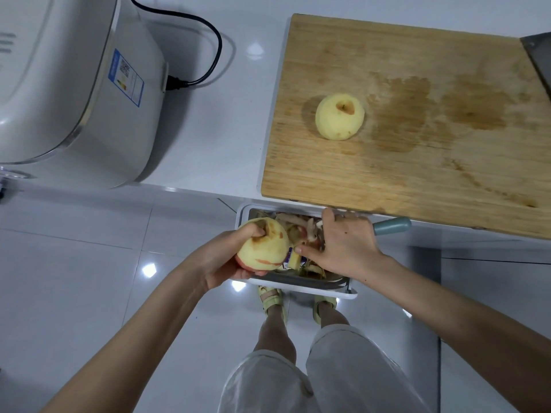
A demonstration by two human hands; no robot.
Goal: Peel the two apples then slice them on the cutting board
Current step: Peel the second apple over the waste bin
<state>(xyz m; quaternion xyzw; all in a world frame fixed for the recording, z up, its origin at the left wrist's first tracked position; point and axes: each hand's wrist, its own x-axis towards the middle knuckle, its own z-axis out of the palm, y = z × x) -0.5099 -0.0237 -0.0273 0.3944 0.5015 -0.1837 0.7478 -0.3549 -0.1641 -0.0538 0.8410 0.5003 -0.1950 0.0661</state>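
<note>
Head view shows two apples: one partly peeled apple (264, 248) gripped in the left hand (226, 257), one peeled apple (340, 117) on the single cutting board (417, 168) beyond the right hand (348, 245), whose fingers curl round one peeler (392, 225). One bin (298, 286) sits beneath both hands.

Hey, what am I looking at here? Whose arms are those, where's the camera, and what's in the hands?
There is no machine: this is one picture from a camera worn on a person's head, looking down at their own arms. The left hand grips a mostly peeled apple with some red skin left. The right hand holds a blue-handled tool, its working end hidden. Both hover over a bin of peelings. On the counter lies a wooden cutting board with a fully peeled apple on it; a white appliance stands to the left.
</note>
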